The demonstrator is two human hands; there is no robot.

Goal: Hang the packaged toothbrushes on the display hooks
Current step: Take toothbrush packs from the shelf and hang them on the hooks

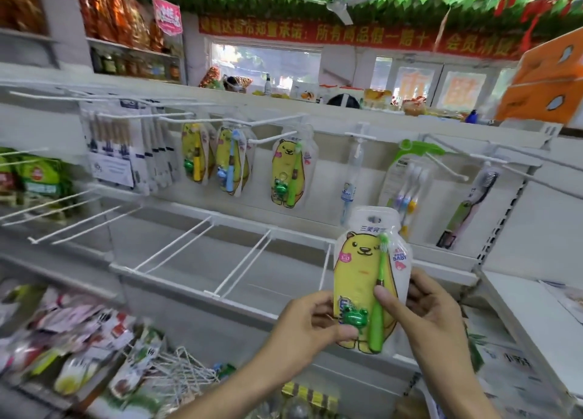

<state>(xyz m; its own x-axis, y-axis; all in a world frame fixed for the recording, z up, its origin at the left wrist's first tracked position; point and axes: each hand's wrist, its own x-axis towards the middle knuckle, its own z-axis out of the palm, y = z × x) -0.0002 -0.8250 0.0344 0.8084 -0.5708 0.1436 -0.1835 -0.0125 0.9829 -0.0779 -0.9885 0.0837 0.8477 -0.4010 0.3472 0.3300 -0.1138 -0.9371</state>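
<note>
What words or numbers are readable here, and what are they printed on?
"BABY": held bear pack, right edge, gripped by left hand and right hand.
Three characters atop that pack: too blurred.
Red banner: "所有商品假一赔十" partly legible; the rest blurred.
Hanging packs, pink sign: unreadable.

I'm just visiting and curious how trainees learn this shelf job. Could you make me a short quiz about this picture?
1. True or false: both hands hold the bear toothbrush pack.
2. What colour is the toothbrush in that pack?
3. Which hook already carries a matching green bear pack? A) upper row B) lower row

Key:
1. True: left hand and right hand grip it.
2. Green.
3. A; the lower row hooks are bare.
</note>
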